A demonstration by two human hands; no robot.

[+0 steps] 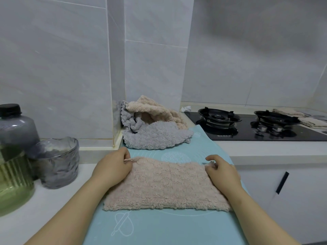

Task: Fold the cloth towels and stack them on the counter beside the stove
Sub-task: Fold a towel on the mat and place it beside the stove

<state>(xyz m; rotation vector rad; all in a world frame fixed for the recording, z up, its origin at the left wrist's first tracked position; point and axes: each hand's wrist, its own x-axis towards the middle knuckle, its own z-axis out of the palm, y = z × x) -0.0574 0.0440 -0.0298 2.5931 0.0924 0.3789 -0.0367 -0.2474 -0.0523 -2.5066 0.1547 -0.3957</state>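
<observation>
White tiled walls back a pale desk (58, 197) laid with a light blue mat (159, 225) printed with a rolling pin outline. At the centre of that mat both hands work a pink towel (164, 186), which lies flat and roughly rectangular. The left hand (113, 167) is closed in a pinch on the towel's far left corner, thumb and fingers pressed together on a small loop of the fabric. The right hand (221, 171) rests on the far right corner with its fingers curled down and gripping the edge there. Both forearms come in bare from the lower edge of the view.

Just beyond the pink towel, against the wall corner, sits a loose heap: a grey towel (154, 137) spread in front and partly on the mat, with a beige towel (155, 108) crumpled over and behind it. These two touch each other but lie apart from the pink one.

To the right, a black glass stove (247, 128) is set into the desk, with two burners; the mat's far right corner comes close to its near left corner. Folded pale cloths (290, 113) lie past the stove at the far right.

On the left stand a ribbed green jar (14, 175), a dark-capped bottle (14, 124) behind it, and a smoky textured glass cup (56, 161) beside them.
</observation>
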